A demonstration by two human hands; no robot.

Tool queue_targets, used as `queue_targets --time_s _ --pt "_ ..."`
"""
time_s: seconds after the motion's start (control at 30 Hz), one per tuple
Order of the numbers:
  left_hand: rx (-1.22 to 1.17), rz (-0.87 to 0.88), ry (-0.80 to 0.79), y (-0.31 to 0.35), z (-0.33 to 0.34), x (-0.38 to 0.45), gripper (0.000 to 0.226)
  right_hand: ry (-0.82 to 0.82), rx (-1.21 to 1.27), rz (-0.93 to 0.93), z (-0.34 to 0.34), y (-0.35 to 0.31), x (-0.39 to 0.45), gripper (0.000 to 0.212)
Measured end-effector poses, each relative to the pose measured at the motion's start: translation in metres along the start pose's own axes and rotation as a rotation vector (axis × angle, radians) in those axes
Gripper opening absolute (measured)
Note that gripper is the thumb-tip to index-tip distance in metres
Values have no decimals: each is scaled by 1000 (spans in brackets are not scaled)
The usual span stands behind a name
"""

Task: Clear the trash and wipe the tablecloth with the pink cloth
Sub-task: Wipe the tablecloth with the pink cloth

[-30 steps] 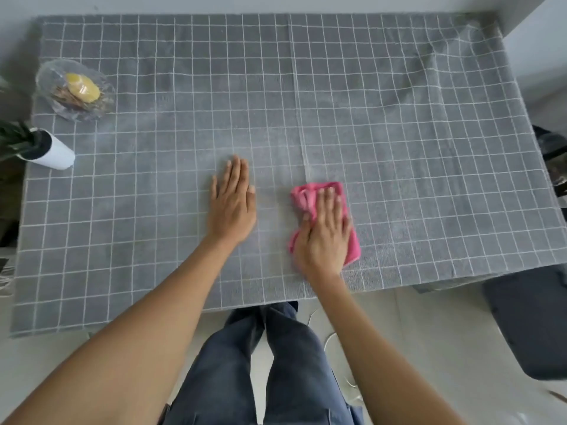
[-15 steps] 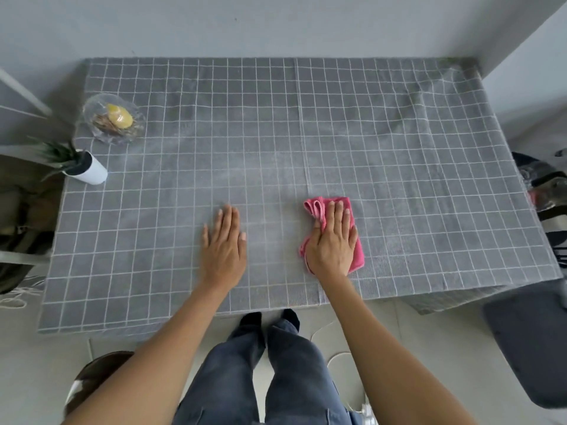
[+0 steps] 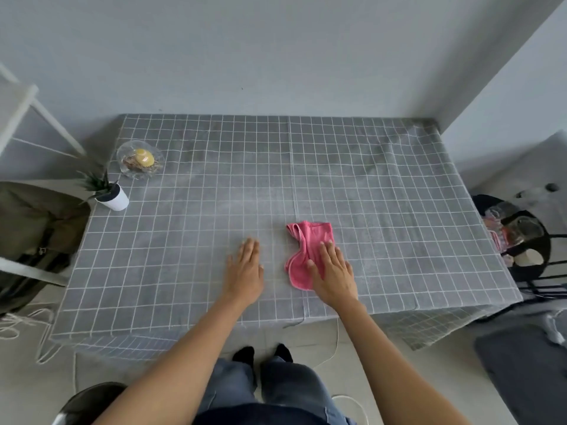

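Observation:
The pink cloth (image 3: 303,250) lies crumpled on the grey checked tablecloth (image 3: 383,216), near the front edge and just right of the middle seam. My right hand (image 3: 333,273) presses flat on the cloth's near right part, fingers straight. A little to its left, my left hand (image 3: 245,273) rests flat on the bare tablecloth, fingers together and holding nothing.
A glass dish (image 3: 139,161) with a yellow cupcake and wrappers sits at the back left. In front of it stands a small plant in a white pot (image 3: 112,197). A black bin (image 3: 518,240) with trash stands right of the table. Walls close the back and right.
My head has pulled back and up, so the table looks smaller and farther away. Both hands have slid toward the front edge, and more of the pink cloth shows beyond my right fingers.

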State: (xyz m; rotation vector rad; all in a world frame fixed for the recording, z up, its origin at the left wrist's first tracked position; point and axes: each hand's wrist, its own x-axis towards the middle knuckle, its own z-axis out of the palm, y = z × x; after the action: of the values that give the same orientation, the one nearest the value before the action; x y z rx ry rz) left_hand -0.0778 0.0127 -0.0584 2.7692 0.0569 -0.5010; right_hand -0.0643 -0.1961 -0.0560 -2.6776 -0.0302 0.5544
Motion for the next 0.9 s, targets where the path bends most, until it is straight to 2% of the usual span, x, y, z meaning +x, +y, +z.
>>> queue_targets --time_s 0.1,0.27,0.43,0.9 --pt "-28 95 -14 24 10 -17 59 -27 -85 -71 1 24 -21 59" --pt "17 217 -36 45 33 -29 60 -46 -117 -158 -5 41 -29 68" --pt "83 229 17 54 32 -26 66 -25 -140 -141 -7 39 -25 69" --pt "176 262 18 76 28 -15 75 158 -189 -108 -8 36 -9 61"
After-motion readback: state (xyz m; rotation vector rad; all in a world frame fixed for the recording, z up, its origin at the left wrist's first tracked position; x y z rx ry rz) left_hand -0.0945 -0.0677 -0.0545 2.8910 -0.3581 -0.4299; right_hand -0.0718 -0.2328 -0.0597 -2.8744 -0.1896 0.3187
